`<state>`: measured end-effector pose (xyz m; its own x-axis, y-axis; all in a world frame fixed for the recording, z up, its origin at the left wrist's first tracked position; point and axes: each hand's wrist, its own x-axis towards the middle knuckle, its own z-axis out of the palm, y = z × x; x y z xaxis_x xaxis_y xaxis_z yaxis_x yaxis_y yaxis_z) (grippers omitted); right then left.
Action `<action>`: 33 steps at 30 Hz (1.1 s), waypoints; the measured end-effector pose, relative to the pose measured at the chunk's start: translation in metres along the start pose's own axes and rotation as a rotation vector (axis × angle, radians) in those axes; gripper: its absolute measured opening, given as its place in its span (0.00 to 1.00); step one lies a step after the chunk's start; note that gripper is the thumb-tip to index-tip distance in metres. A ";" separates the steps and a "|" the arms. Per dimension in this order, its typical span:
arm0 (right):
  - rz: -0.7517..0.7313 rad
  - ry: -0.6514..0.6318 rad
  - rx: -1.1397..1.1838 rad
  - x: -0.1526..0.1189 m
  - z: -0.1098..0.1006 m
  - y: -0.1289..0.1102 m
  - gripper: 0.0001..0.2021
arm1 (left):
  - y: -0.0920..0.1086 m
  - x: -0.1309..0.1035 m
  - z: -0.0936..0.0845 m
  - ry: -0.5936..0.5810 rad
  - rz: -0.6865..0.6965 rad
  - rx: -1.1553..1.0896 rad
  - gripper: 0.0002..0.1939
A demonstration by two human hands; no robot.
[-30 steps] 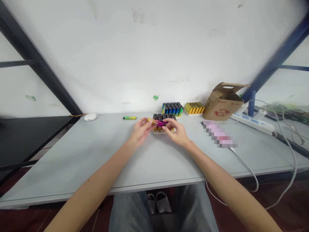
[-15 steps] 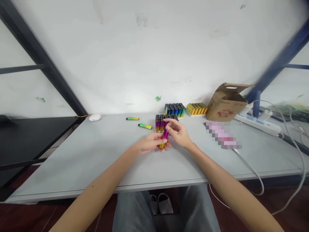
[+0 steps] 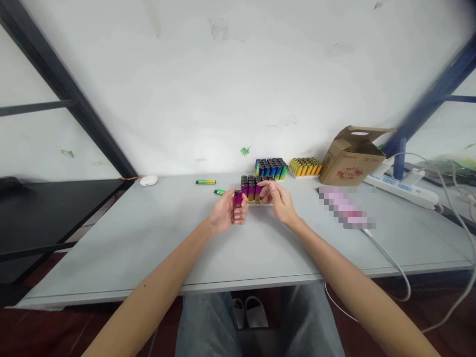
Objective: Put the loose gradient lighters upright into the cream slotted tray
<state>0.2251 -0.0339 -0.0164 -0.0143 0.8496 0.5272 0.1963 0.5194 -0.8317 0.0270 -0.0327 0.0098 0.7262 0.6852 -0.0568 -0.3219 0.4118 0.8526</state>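
Observation:
A purple-to-gold lighter (image 3: 237, 199) stands upright in my left hand (image 3: 224, 213), with the fingers wrapped round its body and the thumb by its black top. My right hand (image 3: 281, 203) is just right of it, fingers bent and apart, with nothing visible in them. Those fingertips are in front of a tray of purple lighters (image 3: 251, 190) and hide its right part; whether they touch it I cannot tell. Two green-yellow lighters lie on the table to the left: one lighter (image 3: 206, 182) farther back, another lighter (image 3: 219, 192) partly behind my left hand.
Behind the purple set stand blue-green lighters (image 3: 271, 169) and a tray of yellow lighters (image 3: 306, 167). An open cardboard box (image 3: 345, 163), a blurred-out pink item (image 3: 345, 208) with a cable, and a power strip (image 3: 403, 191) are on the right. A white case (image 3: 148, 180) lies far left.
My right hand has let go of the purple lighter and moved slightly right and up. My left hand has shifted left, now holding the lighter upright alone.

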 end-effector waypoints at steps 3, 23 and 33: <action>-0.049 0.033 -0.111 -0.001 -0.001 0.003 0.23 | 0.001 -0.002 0.000 -0.005 0.010 0.010 0.24; -0.184 0.081 -0.348 0.002 -0.007 0.000 0.22 | -0.007 0.010 -0.001 0.300 0.050 0.174 0.14; -0.226 0.094 -0.358 0.003 -0.008 -0.001 0.22 | -0.013 0.013 -0.001 0.347 0.067 0.194 0.12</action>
<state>0.2321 -0.0330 -0.0126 -0.0102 0.6973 0.7167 0.5265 0.6131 -0.5890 0.0400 -0.0289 -0.0026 0.4487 0.8824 -0.1416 -0.2165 0.2611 0.9407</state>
